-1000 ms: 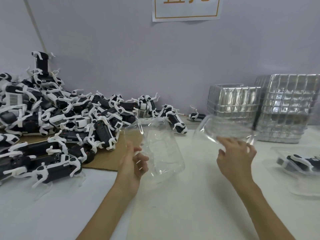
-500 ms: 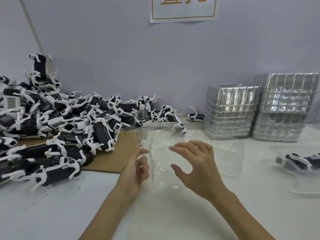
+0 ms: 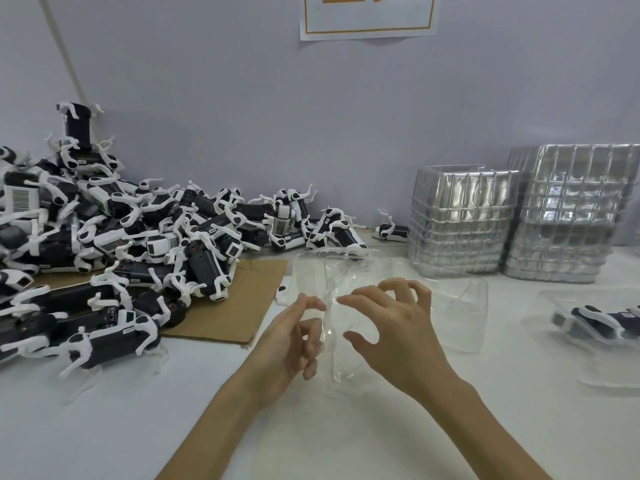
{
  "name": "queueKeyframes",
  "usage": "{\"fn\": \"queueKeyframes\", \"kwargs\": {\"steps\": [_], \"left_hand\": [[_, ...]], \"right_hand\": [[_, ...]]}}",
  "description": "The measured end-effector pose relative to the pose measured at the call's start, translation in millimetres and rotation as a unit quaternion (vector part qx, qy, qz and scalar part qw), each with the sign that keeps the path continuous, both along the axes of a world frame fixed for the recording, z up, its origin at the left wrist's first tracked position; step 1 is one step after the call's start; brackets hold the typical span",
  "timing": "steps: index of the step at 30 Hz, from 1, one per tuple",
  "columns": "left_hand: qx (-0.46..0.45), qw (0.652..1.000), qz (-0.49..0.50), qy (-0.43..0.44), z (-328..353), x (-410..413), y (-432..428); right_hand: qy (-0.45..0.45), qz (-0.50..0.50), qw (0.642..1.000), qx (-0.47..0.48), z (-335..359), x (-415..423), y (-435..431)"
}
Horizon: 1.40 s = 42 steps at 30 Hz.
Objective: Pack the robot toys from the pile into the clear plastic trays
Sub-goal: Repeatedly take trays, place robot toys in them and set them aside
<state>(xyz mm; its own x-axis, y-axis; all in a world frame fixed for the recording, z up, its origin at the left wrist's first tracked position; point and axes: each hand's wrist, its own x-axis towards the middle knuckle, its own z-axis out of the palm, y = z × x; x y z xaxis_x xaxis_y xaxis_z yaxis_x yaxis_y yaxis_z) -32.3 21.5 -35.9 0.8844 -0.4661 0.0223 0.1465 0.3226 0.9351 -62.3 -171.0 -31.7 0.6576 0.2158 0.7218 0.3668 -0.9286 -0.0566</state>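
A clear plastic tray (image 3: 334,282) sits over the middle of the desk (image 3: 156,427), between both hands. The left hand (image 3: 294,341) has its grip clamped on the tray's near edge, thumb against fingers. The right hand (image 3: 394,330) arches over the tray with fingers curled; whether its grip has closed cannot be told. A second tray (image 3: 464,317) lies just right. The pile of robot toys (image 3: 121,237) spreads left over a cardboard sheet (image 3: 242,303); stacks of trays (image 3: 460,216) stand far right.

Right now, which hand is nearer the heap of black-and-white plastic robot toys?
Left. The left hand, pinching the clear plastic tray, sits just right of the heap of black-and-white robot toys; the right hand hovers beyond it, farther to the right.
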Motion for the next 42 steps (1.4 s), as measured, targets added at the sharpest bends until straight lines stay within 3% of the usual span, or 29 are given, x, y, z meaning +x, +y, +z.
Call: {"fn": "queueKeyframes", "kwargs": {"steps": [3, 9, 16, 21, 24, 27, 30, 34, 37, 42], "left_hand": [[0.001, 1.000, -0.011, 0.005, -2, -2, -4], [-0.007, 0.997, 0.073, -0.039, -5, 4, -5], [0.054, 0.992, -0.005, -0.113, -13, 1, -11], [-0.044, 0.998, 0.005, -0.039, -13, 6, -8], [-0.130, 0.991, 0.044, 0.007, -8, 12, 1], [-0.157, 0.980, 0.104, 0.059, -3, 16, 7], [-0.102, 0.967, 0.208, 0.103, -6, 21, 7], [-0.030, 0.919, 0.365, 0.147, -21, 29, 12], [-0.025, 0.911, 0.388, 0.140, -21, 31, 12], [0.075, 0.930, 0.359, 0.011, -16, 23, 6]], "right_hand": [[-0.017, -0.025, 0.999, 0.039, 1, 0, -3], [-0.024, -0.110, 0.979, 0.168, 3, 4, -18], [-0.001, -0.141, 0.968, 0.208, 0, 8, -23], [-0.029, -0.068, 0.977, 0.202, 2, 5, -20], [-0.035, 0.008, 0.975, 0.218, 4, 2, -16], [-0.021, 0.081, 0.972, 0.220, 2, -2, -10], [0.010, 0.133, 0.971, 0.198, -1, -5, -4], [0.101, 0.174, 0.960, 0.194, -5, -7, 1], [0.142, 0.175, 0.959, 0.173, -7, -6, 1], [0.175, 0.158, 0.958, 0.166, -12, -1, -2]]}}
